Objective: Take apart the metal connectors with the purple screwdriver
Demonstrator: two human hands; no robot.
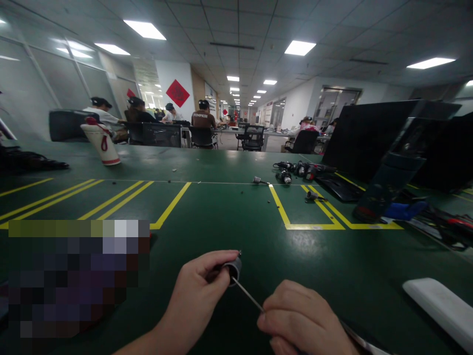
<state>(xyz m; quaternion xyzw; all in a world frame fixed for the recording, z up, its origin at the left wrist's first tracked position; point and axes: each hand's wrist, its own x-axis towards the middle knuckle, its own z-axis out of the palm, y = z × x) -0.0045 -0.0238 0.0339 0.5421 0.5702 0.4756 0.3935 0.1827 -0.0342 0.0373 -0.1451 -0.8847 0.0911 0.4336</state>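
Observation:
Near the bottom centre, my left hand (201, 283) is closed on a small grey hollow cylinder (237, 268), pinched between thumb and fingers. Its open end faces right and toward me. My right hand (303, 315) grips a thin metal rod (247, 294) that looks like a screwdriver shaft; any handle is hidden inside the fingers. The rod's far tip reaches into the cylinder's opening. Beyond the hands, a similar grey cylinder (257, 180) with a thin dark stem lies on the green table (221, 207), and another grey cylinder (311, 196) lies farther right.
Several dark corded items (286, 176) lie at the back right, near a dark bottle (388, 182) and a large black panel (369, 138). A white block (439, 308) sits at the right edge. A tilted white container (103, 144) stands far left. People (203, 116) sit beyond the table.

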